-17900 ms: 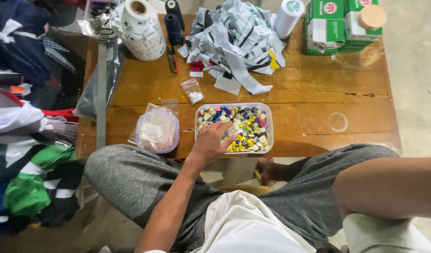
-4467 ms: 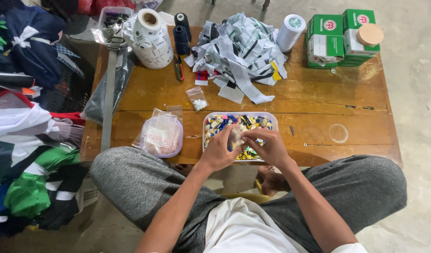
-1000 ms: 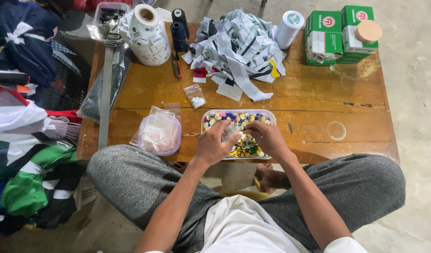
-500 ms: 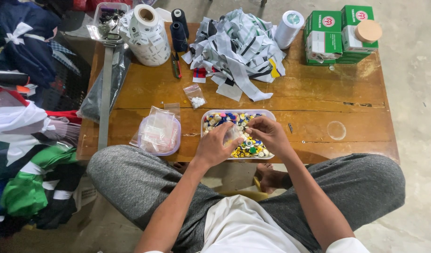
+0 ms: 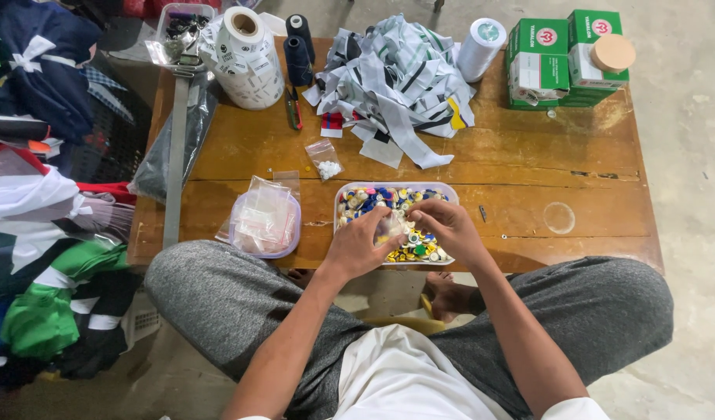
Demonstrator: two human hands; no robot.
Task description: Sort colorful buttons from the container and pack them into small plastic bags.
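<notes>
Sorting buttons over the tray

Head view: your left hand [image 5: 357,245] and right hand [image 5: 447,225] meet above a shallow clear tray [image 5: 346,189] of mixed coloured buttons [image 5: 416,249], which sits at the near edge of the desk [image 5: 513,163]. Between the fingertips of both hands you pinch a small clear bag [image 5: 390,225], so both hands are closed on it. By the look of it, you are filling or closing that bag; the next move calls for a steady pinch so nothing spills back. Its mouth cannot be made out, nor which way it points. The tray's long axis runs from one hand across to the other. Beyond your left hand's outer side lies a bowl of empty bags [image 5: 264,222]; farther out past your fingertips, fabric strips [image 5: 400,78].
</notes>
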